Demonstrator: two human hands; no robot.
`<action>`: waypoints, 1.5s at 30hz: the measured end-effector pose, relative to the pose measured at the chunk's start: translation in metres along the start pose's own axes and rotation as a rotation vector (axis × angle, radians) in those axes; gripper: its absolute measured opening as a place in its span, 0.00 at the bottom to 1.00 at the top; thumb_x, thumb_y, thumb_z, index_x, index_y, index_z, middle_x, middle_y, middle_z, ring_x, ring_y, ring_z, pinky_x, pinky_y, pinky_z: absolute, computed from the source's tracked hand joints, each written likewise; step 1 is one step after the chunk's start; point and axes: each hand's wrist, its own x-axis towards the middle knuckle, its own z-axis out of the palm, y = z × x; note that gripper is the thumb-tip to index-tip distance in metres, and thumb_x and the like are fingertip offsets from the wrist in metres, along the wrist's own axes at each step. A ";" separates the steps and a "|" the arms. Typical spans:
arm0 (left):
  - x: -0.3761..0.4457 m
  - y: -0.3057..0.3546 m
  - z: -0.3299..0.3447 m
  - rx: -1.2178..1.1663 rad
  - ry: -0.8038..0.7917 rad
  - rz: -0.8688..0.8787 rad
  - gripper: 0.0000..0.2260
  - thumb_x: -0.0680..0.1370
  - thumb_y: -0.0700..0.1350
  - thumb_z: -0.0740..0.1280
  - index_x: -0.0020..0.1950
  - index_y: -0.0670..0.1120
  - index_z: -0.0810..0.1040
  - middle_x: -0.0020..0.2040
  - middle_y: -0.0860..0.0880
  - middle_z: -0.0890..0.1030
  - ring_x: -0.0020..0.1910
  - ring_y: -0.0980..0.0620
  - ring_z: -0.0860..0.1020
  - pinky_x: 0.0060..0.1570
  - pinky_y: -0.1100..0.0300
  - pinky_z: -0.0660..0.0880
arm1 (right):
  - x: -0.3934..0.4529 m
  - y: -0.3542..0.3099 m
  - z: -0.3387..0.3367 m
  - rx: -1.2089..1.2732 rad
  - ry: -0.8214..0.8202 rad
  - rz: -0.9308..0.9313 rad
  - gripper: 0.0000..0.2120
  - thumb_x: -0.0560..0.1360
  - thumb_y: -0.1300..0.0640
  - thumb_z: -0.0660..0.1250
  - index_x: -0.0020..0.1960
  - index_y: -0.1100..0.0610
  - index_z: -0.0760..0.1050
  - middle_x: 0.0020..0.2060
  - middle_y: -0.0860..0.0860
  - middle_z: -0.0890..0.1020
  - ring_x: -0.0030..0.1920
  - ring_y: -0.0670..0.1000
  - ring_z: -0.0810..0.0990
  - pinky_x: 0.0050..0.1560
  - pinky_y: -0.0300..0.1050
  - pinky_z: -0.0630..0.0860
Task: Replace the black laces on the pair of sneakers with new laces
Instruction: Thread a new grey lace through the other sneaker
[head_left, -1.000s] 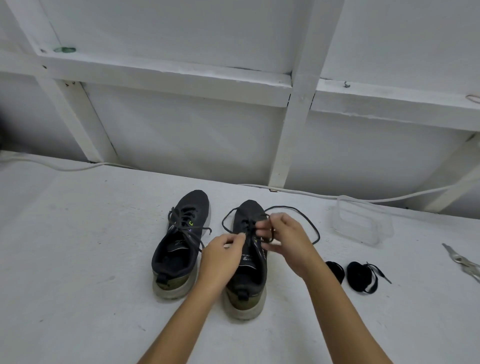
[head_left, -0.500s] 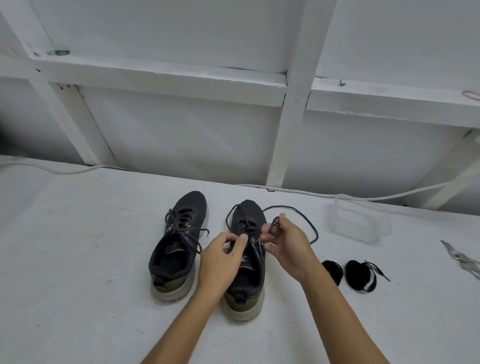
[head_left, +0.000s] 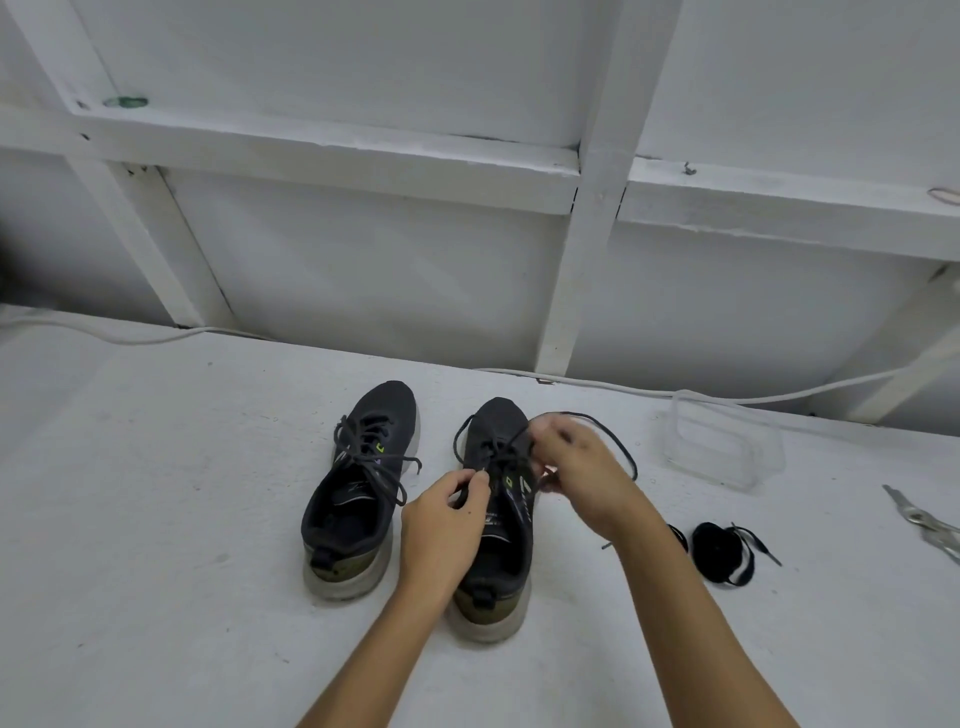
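White paint covers the big table (head_left: 156, 519) that fills the lower half of the frame, and the wooden wall above it. Two dark sneakers stand side by side in the middle of the frame, toes pointing away. The left sneaker (head_left: 358, 493) is laced up, with its ends lying loose. The right sneaker (head_left: 498, 525) is the one being worked on.

At the right edge sits a clear plastic box (head_left: 722, 441), and lower down a rolled-up new lace (head_left: 722, 553), well apart from the shoes.

The left hand (head_left: 441, 530) rests over the right sneaker, its thumb and finger pinching the lace near the eyelets. The right hand (head_left: 582, 473) is blurry. Its fingers look curled, maybe around the lace, but I cannot tell for sure.

The black lace (head_left: 613, 441) is thin. It loops out past the right hand and also crosses the top of the shoe.

I think the lace is soft, floppy and very light, so it will bend any way. The best place to take hold is close to an eyelet, or at the stiff little tip. The shoe is light too, so one hand should hold it down.
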 end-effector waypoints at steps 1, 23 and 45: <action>0.000 0.000 0.000 -0.006 0.000 -0.003 0.11 0.80 0.55 0.65 0.57 0.54 0.83 0.52 0.59 0.83 0.49 0.63 0.75 0.40 0.78 0.67 | -0.001 -0.001 -0.005 0.262 0.050 0.014 0.12 0.85 0.54 0.59 0.45 0.55 0.74 0.33 0.47 0.75 0.37 0.48 0.74 0.35 0.40 0.73; 0.004 -0.006 0.001 -0.048 -0.048 -0.009 0.17 0.80 0.57 0.63 0.67 0.53 0.79 0.64 0.58 0.79 0.60 0.60 0.75 0.61 0.64 0.69 | -0.001 -0.001 0.000 -0.248 -0.016 0.028 0.11 0.82 0.53 0.61 0.42 0.52 0.74 0.30 0.44 0.74 0.32 0.46 0.70 0.35 0.40 0.68; 0.014 -0.005 0.004 0.404 -0.042 0.450 0.18 0.80 0.37 0.59 0.66 0.51 0.78 0.73 0.56 0.68 0.71 0.52 0.63 0.68 0.62 0.58 | 0.009 -0.026 -0.008 -0.410 0.212 -0.339 0.05 0.81 0.51 0.65 0.49 0.46 0.79 0.46 0.38 0.82 0.51 0.40 0.79 0.47 0.36 0.73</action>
